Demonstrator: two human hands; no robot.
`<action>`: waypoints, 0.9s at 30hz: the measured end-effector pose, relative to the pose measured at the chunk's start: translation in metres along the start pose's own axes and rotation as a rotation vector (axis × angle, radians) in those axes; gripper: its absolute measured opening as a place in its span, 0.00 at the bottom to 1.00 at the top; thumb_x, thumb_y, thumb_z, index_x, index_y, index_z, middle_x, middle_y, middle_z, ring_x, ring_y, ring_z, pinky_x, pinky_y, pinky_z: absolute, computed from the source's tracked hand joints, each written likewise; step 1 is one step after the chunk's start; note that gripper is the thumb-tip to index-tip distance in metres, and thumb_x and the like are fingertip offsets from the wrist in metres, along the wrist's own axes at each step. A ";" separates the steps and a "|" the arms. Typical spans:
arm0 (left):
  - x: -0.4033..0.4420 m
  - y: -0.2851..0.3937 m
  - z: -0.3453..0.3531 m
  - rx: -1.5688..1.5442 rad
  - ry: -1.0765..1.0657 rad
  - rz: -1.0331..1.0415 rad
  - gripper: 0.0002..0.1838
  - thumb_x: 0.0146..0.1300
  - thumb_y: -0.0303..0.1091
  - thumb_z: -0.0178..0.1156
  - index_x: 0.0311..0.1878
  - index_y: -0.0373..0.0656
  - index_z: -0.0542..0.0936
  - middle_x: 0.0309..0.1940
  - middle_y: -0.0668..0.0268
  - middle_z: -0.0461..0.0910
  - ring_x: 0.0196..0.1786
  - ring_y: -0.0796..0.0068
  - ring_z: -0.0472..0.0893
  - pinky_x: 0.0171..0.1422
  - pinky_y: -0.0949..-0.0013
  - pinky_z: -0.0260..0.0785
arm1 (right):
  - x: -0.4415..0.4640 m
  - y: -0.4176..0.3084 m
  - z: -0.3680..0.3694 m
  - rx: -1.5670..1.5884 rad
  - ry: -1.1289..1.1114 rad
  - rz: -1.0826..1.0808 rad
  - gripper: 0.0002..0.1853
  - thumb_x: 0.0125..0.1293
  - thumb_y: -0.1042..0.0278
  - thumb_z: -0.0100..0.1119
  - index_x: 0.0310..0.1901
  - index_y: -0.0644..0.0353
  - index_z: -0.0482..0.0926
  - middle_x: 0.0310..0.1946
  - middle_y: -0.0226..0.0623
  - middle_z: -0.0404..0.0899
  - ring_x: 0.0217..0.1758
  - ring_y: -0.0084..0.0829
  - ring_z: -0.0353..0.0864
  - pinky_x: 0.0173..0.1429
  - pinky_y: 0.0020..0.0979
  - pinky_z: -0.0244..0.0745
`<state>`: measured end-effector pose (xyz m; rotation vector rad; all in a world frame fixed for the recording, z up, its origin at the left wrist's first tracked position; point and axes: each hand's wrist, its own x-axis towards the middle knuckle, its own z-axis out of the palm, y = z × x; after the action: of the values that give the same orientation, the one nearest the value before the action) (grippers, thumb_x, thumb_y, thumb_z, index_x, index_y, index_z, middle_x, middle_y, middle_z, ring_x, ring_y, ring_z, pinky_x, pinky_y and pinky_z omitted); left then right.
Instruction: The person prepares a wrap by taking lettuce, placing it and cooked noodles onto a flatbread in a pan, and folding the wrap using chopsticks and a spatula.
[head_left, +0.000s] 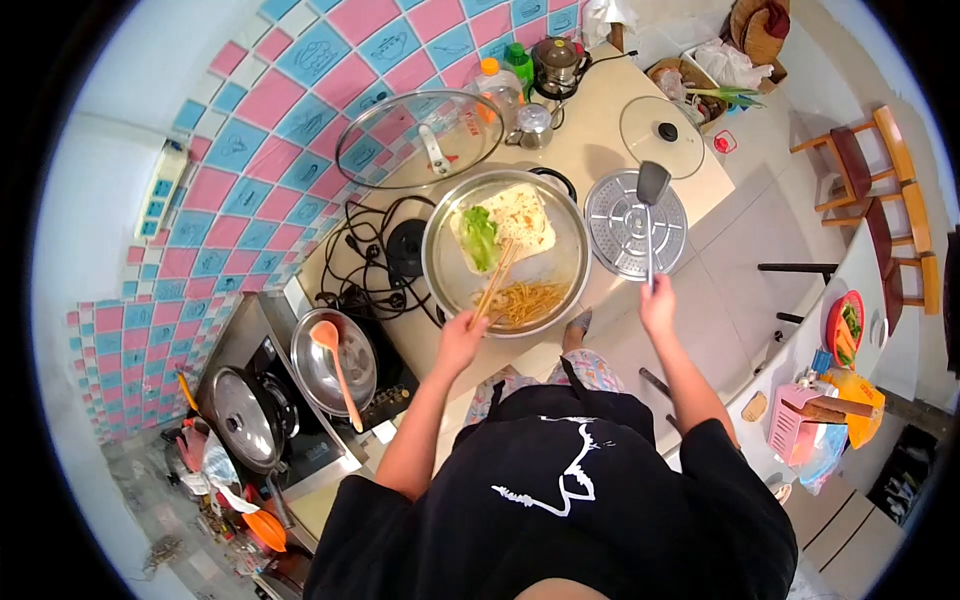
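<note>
A white-printed black T-shirt (660,510) tops seemingly floral trousers (600,372).

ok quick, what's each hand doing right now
Left hand: closed, holding chopsticks.
Right hand: closed, holding a spatula by its handle.

No text, brand or number legible. Red marks (474,116) at the glass lid (432,145), beyond the pan (567,275), too small to make out. White print (578,462) on shirt (640,480), near side of the pan: no letters readable.
</note>
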<state>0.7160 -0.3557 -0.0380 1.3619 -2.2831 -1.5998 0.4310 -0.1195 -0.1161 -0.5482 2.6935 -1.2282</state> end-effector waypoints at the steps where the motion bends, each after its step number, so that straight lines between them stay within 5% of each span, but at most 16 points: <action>1: -0.003 -0.014 -0.012 0.078 -0.036 -0.024 0.13 0.59 0.39 0.54 0.37 0.38 0.77 0.24 0.54 0.76 0.29 0.59 0.77 0.35 0.61 0.67 | -0.001 -0.024 -0.031 -0.017 -0.163 0.110 0.10 0.57 0.70 0.53 0.40 0.64 0.70 0.29 0.49 0.76 0.32 0.40 0.78 0.39 0.35 0.71; 4: -0.028 0.006 -0.052 0.411 -0.046 -0.097 0.15 0.60 0.42 0.52 0.41 0.41 0.77 0.27 0.52 0.78 0.35 0.52 0.78 0.39 0.56 0.69 | 0.006 -0.057 -0.089 -0.055 -0.391 0.062 0.11 0.57 0.70 0.54 0.42 0.61 0.71 0.31 0.48 0.77 0.34 0.42 0.78 0.39 0.35 0.72; 6: -0.033 -0.002 -0.067 0.528 -0.047 -0.085 0.15 0.60 0.41 0.51 0.45 0.44 0.76 0.30 0.52 0.78 0.37 0.52 0.78 0.40 0.55 0.69 | 0.021 -0.095 -0.114 -0.392 -0.510 -0.354 0.12 0.56 0.70 0.55 0.43 0.57 0.73 0.33 0.46 0.77 0.36 0.43 0.78 0.40 0.37 0.73; 7: -0.033 -0.003 -0.071 0.652 -0.053 -0.067 0.16 0.61 0.41 0.49 0.48 0.46 0.75 0.32 0.53 0.79 0.38 0.51 0.78 0.41 0.53 0.70 | 0.029 -0.115 -0.119 -0.393 -0.514 -0.362 0.12 0.56 0.70 0.55 0.43 0.57 0.73 0.33 0.46 0.77 0.36 0.43 0.78 0.40 0.37 0.73; 9: -0.031 0.000 -0.076 0.719 -0.072 -0.074 0.16 0.62 0.41 0.48 0.51 0.48 0.73 0.34 0.53 0.79 0.39 0.52 0.78 0.42 0.53 0.70 | 0.047 -0.153 -0.114 -0.792 -0.664 -0.571 0.13 0.54 0.71 0.56 0.43 0.53 0.75 0.35 0.44 0.78 0.38 0.45 0.78 0.40 0.38 0.75; 15: -0.006 0.013 -0.069 0.965 -0.273 -0.153 0.18 0.61 0.32 0.44 0.54 0.50 0.73 0.40 0.59 0.80 0.43 0.59 0.80 0.44 0.58 0.72 | 0.084 -0.200 -0.059 -1.179 -0.736 -0.854 0.07 0.51 0.72 0.55 0.31 0.56 0.81 0.30 0.38 0.80 0.34 0.39 0.81 0.36 0.37 0.76; 27: -0.011 0.018 -0.043 0.917 -0.277 -0.280 0.14 0.59 0.31 0.47 0.46 0.43 0.78 0.42 0.58 0.80 0.45 0.60 0.80 0.47 0.60 0.72 | 0.098 -0.224 -0.012 -1.298 -0.799 -0.922 0.07 0.51 0.71 0.56 0.30 0.57 0.82 0.31 0.39 0.82 0.36 0.36 0.82 0.37 0.34 0.76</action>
<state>0.7320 -0.3794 0.0010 1.7338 -3.3388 -0.7776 0.3978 -0.2830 0.0635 -1.9451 2.0756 0.8544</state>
